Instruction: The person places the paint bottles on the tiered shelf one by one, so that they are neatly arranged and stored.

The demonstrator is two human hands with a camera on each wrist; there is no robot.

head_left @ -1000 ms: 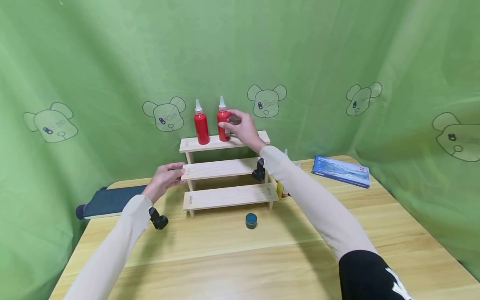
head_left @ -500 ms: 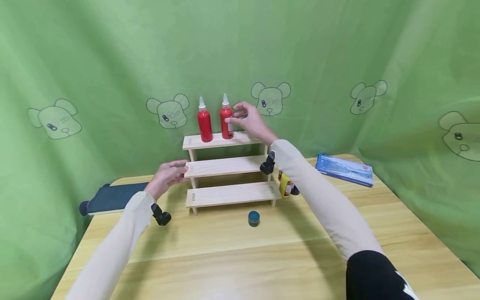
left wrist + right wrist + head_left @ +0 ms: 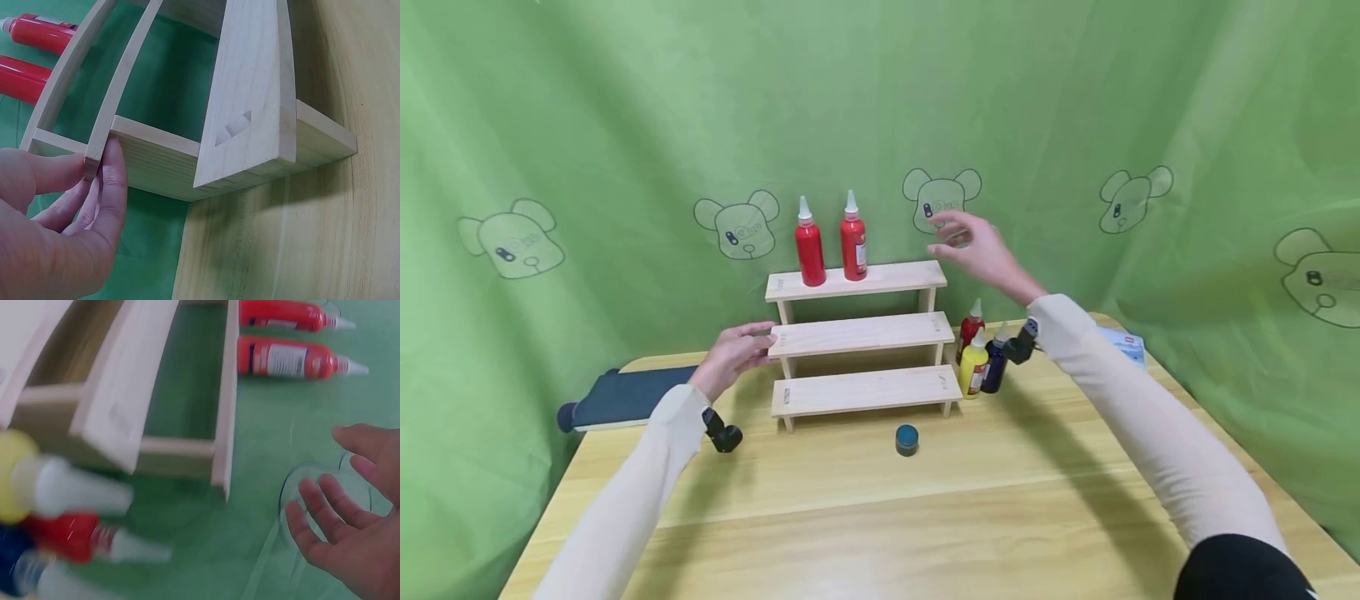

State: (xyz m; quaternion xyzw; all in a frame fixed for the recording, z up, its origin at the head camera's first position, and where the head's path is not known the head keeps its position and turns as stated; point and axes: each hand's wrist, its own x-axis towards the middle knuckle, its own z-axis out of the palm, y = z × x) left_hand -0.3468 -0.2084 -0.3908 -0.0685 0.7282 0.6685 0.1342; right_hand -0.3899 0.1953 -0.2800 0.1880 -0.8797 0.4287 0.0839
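- One hand, the left hand [image 3: 730, 358], pinches the wooden three-step stand [image 3: 865, 333] at nine o'clock; a tug could topple the left red squeeze bottle [image 3: 810, 255] at eleven and right red squeeze bottle [image 3: 854, 250] at twelve.
- Empty, the right hand [image 3: 981, 248] hovers at two o'clock, fingers loosely bent; dropping carelessly, it might knock the yellow squeeze bottle [image 3: 973, 372] at three.
- Since half a second ago, it has shifted toward three o'clock, away from the right bottle, which stays upright.

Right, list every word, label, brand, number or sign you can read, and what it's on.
Nothing reads clearly.
Red bottles on top shelf: print too blurred.
Yellow bottle: print too small.
Blue box: partly hidden, print too small.
Bear outlines on green curtain: lettering too faint.
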